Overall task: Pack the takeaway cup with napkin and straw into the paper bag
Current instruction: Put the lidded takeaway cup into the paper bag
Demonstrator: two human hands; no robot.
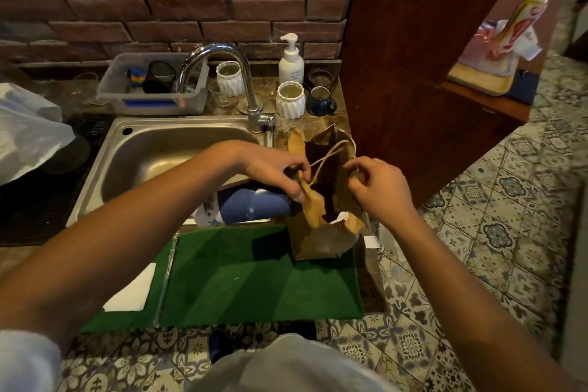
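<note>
Reaching forward with both forearms, you pinch the paper bag (321, 226) at its mouth — left hand (273, 169) and right hand (378, 191) each with grip clamped on a twine handle — bag upright on the green mat (254, 277) beside the sink (165, 153).

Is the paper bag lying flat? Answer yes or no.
No: the paper bag stands upright on the green mat, held open by both hands.
</note>
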